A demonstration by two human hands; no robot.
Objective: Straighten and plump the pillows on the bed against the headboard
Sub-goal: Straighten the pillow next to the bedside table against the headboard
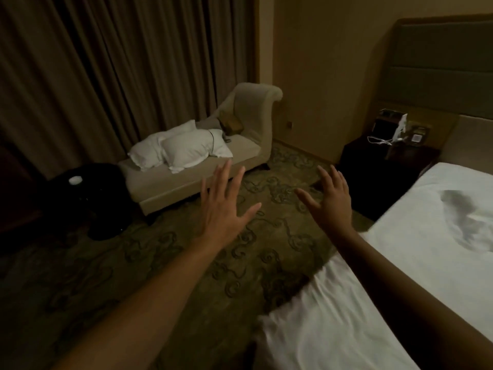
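Two white pillows [184, 149] lie overlapping on a beige chaise longue [186, 180] across the room, in front of the curtains. The bed [416, 252] with a white sheet fills the lower right, and its padded headboard [448, 62] rises at the upper right; no pillow shows on the bed. My left hand [224, 206] is stretched forward with fingers spread, empty, short of the chaise. My right hand [330, 201] is also spread and empty, held over the carpet beside the bed's edge.
A brown cushion [230, 125] sits at the chaise's raised end. A dark round seat [90, 198] stands left of the chaise. A dark nightstand [386, 166] with cables and small devices sits between wall and bed. Patterned carpet [160, 263] covers the floor.
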